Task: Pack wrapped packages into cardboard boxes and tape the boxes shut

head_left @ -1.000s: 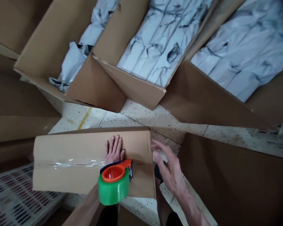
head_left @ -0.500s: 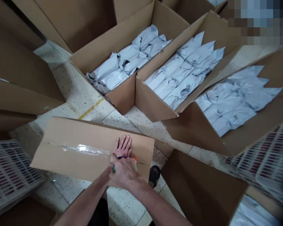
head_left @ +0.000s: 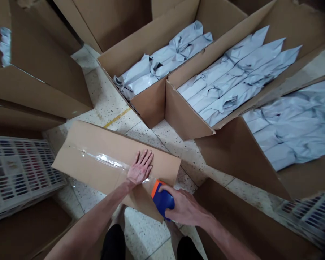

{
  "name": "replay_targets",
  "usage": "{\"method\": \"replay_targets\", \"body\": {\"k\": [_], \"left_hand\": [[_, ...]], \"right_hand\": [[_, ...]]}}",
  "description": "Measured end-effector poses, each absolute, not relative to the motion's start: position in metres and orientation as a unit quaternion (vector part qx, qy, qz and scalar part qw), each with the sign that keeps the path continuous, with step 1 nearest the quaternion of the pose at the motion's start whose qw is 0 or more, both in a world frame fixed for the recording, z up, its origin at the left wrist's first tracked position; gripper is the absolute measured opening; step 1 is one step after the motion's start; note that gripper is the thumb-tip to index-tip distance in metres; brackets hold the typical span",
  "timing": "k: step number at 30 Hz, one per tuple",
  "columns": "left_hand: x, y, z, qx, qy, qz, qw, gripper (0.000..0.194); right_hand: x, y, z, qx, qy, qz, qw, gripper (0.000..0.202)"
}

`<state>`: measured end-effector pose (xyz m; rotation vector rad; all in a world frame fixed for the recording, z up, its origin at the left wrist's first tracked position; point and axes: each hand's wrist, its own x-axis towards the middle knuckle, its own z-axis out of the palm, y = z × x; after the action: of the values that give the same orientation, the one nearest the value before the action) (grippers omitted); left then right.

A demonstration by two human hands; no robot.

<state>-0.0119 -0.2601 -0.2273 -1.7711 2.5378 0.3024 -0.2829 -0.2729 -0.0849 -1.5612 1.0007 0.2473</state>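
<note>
A long cardboard box (head_left: 97, 173) lies in front of me with its flaps meeting along a middle seam. Clear tape (head_left: 111, 160) runs along that seam. My left hand (head_left: 140, 169) is pressed flat on the box with fingers spread, over the seam. In my right hand (head_left: 178, 206) is a blue tape dispenser (head_left: 163, 202) with an orange front edge, held at the box's right part. A short strip of tape shows between my left hand and the dispenser.
Open cartons (head_left: 151, 108) holding grey-white plastic packages (head_left: 233, 79) stand ahead and to the right. White plastic crates (head_left: 16, 173) and more cartons (head_left: 48, 76) are at the left. My feet are just below the box.
My right hand has moved right, away from my left hand, bringing the tape dispenser into clear view. My left hand stays flat on the box. The view has shifted.
</note>
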Motion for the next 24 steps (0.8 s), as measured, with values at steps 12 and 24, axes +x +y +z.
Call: {"method": "replay_targets", "body": {"k": [12,24], "left_hand": [[-0.014,-0.26,-0.234,-0.571,0.816,0.087,0.032,0.066],[-0.014,-0.26,-0.236,-0.573,0.815,0.088,0.023,0.065]], "right_hand": [[-0.337,-0.273,-0.114,-0.692,0.392,0.095,0.598,0.053],[-0.457,-0.242,-0.159,-0.655,0.471,0.179,0.563,0.054]]}}
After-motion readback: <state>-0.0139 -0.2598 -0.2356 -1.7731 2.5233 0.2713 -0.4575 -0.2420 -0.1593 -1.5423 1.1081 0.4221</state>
